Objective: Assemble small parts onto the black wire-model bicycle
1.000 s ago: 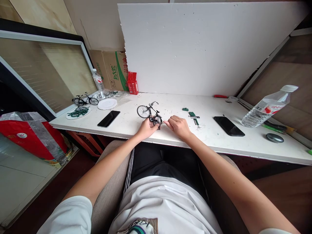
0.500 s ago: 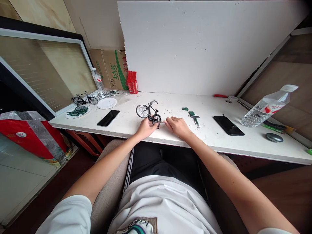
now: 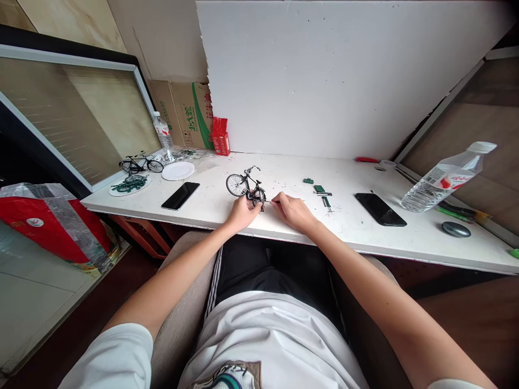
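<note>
A black miniature bicycle (image 3: 238, 185) is tilted above the front of the table, its larger-looking wheel raised to the left. My left hand (image 3: 242, 212) is closed on its lower part, near the rear wheel, and the fingers hide some of the frame. My right hand (image 3: 294, 210) pinches a thin rod-like tool (image 3: 268, 202) that points left at the rear wheel. The tool's tip is too small to tell whether it touches. To the right of this hand lie several small green parts (image 3: 319, 189) with thin metal pieces.
A phone (image 3: 180, 195) lies on the left, another phone (image 3: 380, 209) on the right. Further left are a second miniature bicycle (image 3: 141, 163), a white lid (image 3: 178, 171) and a plate of green parts (image 3: 130, 186). A water bottle (image 3: 448, 175) and a round grey object (image 3: 456, 229) are far right.
The bicycle's rear end has turned slightly in my left hand. My right hand's fingers have shifted a little, and the thin tool shows darker between them and the wheel.
</note>
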`<action>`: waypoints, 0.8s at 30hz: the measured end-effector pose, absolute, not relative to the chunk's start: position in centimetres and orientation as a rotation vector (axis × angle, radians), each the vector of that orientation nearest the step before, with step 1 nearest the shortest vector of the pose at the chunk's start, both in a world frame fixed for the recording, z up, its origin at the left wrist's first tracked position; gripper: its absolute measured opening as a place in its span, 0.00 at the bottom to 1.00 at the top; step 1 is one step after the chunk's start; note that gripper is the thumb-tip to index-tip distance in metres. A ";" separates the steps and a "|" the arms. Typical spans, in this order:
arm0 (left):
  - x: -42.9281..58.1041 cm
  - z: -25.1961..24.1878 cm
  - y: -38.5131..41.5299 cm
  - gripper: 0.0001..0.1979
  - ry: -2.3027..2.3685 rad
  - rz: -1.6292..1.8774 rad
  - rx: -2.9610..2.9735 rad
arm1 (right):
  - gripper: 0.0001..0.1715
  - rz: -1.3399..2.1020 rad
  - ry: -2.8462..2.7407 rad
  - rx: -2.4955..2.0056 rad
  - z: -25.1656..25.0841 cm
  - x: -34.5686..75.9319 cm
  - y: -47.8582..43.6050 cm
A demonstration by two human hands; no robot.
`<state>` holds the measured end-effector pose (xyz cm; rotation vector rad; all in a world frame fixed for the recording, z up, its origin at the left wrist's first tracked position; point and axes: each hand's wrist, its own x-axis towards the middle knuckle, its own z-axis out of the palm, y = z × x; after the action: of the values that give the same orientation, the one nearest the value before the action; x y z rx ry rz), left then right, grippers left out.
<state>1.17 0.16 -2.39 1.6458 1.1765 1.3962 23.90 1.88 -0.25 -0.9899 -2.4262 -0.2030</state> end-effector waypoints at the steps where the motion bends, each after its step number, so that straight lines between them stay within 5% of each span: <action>1: 1.2 -2.4 0.1 0.16 1.172 1.391 1.650 | 0.21 -0.212 -2.425 -0.989 -0.3 23.9 2.0; 24: 1.0 -3.0 0.6 0.18 1.111 1.367 1.662 | 0.24 -0.239 -2.460 -1.081 -0.2 23.8 1.7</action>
<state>1.00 0.61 -3.00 1.6624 1.1108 1.3665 23.79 1.74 -0.20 -1.0815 -2.4604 -0.2394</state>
